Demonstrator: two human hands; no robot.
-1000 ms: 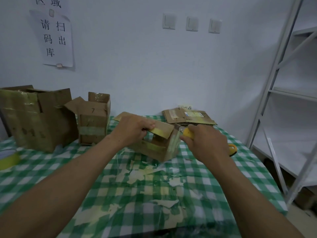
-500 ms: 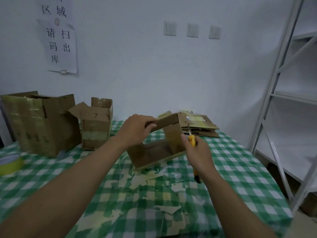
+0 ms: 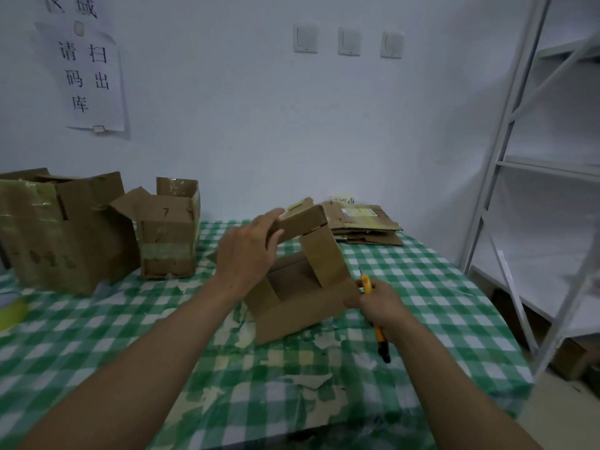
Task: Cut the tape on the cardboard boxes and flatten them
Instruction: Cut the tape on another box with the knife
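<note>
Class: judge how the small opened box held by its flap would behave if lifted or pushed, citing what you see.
Probably light: the small box looks empty inside, and the left hand grips only its top flap. Likely floppy, since its flaps stand open and unsupported. A push would probably slide it across the tablecloth rather than tip it.

A table under a green-and-white checked cloth (image 3: 422, 287) fills the lower frame. At middle left stand a large open brown cardboard box (image 3: 65, 241) and, just beside it, a smaller brown carton marked 7 (image 3: 168, 241), with a yellow tape roll (image 3: 11, 315) at the left edge. An open small brown box (image 3: 292, 306) sits at centre among pale torn scraps (image 3: 311, 381), and a stack of flattened brown cardboard (image 3: 367, 225) lies behind it.
</note>
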